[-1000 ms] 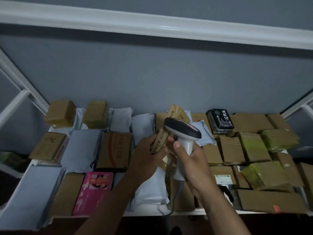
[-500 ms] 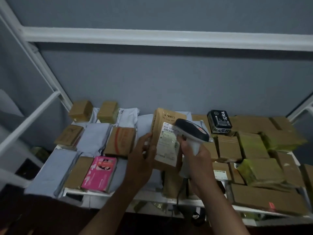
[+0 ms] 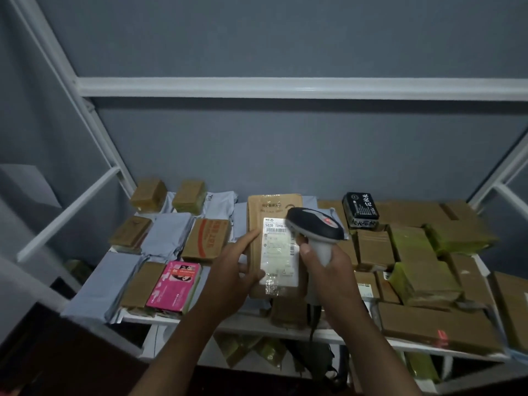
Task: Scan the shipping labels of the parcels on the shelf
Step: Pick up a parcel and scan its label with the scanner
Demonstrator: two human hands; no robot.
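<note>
Above the crowded shelf [image 3: 200, 324], the left hand [image 3: 237, 270] grips one brown parcel [image 3: 274, 212] upright, its single white label [image 3: 278, 250] facing the camera, while the right hand [image 3: 328, 267] is wrapped round one scanner [image 3: 314, 224] just beside that label.

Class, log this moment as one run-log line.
left hand holds brown parcel | label faces up | right hand grips scanner over label

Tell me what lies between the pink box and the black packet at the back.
In the head view, between the pink box and black packet: the held brown parcel with its white label, and the grey scanner.
</note>
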